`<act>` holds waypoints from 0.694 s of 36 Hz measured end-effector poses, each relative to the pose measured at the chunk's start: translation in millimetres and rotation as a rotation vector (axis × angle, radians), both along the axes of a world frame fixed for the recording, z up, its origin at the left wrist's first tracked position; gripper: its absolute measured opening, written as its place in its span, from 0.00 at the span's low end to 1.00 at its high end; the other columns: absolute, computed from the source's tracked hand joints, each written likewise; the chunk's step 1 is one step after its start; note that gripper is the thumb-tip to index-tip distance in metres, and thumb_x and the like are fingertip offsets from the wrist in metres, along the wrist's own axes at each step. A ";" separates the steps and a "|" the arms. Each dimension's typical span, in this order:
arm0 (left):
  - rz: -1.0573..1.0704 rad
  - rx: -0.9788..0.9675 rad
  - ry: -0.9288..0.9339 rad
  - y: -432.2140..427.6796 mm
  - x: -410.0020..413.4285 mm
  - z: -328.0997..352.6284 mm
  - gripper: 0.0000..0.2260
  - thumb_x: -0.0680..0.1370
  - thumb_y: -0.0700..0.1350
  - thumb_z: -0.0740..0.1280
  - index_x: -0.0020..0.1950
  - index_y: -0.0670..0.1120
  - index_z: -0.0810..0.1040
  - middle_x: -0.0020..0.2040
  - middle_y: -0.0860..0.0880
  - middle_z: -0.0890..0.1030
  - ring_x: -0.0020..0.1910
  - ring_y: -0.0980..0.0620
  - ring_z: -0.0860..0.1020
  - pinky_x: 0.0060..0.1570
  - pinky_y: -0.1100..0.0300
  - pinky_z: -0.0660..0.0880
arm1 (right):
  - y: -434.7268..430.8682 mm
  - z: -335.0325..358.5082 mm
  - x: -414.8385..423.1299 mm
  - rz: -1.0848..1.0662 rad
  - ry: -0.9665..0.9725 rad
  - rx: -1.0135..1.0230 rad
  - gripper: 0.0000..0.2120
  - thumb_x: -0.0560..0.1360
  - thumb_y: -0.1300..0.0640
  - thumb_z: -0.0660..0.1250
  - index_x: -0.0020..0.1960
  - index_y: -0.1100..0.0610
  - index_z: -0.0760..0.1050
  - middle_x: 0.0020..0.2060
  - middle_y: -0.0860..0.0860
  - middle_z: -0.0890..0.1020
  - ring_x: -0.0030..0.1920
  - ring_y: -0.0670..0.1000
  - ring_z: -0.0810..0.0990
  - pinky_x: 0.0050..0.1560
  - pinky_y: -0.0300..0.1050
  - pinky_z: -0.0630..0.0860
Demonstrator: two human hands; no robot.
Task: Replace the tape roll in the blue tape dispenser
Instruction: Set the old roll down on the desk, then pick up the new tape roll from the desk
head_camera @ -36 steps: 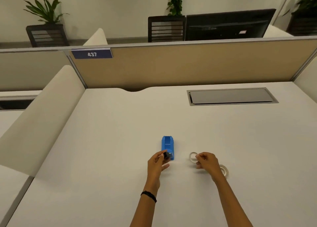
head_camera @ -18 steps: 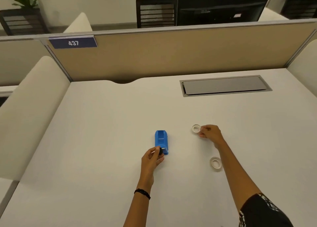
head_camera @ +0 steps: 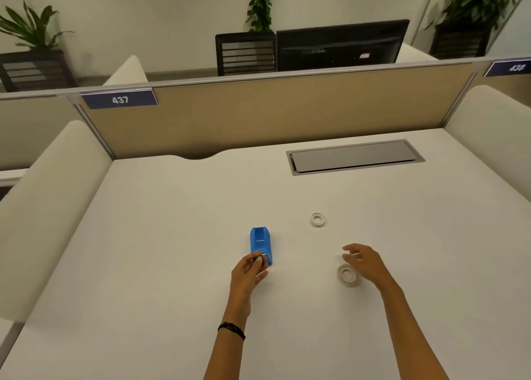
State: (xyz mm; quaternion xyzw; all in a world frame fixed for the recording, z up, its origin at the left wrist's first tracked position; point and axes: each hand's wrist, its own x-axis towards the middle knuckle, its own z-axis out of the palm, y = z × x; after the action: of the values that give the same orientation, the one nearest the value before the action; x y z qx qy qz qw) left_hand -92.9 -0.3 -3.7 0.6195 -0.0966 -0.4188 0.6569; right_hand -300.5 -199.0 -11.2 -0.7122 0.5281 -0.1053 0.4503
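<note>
The blue tape dispenser (head_camera: 260,244) lies on the white desk, its open well showing no roll. My left hand (head_camera: 249,273) sits at its near end and pinches a small dark spool (head_camera: 262,256) between thumb and fingers. A small pale ring (head_camera: 317,219) lies alone farther back on the right. A larger white tape roll (head_camera: 348,275) lies flat nearer to me. My right hand (head_camera: 364,263) hovers just above and right of that roll, fingers loosely spread, holding nothing.
A grey cable hatch (head_camera: 355,157) is set into the desk (head_camera: 172,236) at the back right. A tan divider panel (head_camera: 273,112) closes the far edge, with padded white side screens (head_camera: 48,207) left and right.
My right hand has let go of the small ring at the back and drawn toward me to the larger roll. My left hand stays at the dispenser's near end.
</note>
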 end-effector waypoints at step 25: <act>-0.014 0.028 -0.063 17.4 -33.4 13.6 0.10 0.78 0.40 0.63 0.59 0.40 0.76 0.55 0.40 0.80 0.50 0.46 0.81 0.44 0.65 0.80 | 60.3 -17.8 -1.8 0.208 0.004 -0.173 0.15 0.71 0.63 0.70 0.57 0.57 0.75 0.53 0.57 0.75 0.55 0.55 0.77 0.55 0.41 0.72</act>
State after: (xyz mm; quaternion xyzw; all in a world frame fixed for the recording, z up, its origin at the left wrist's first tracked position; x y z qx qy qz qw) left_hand -126.3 17.1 9.8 0.6409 -0.1158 -0.4047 0.6420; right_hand -302.3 -138.7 -29.1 -0.7995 0.4412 -0.1020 0.3946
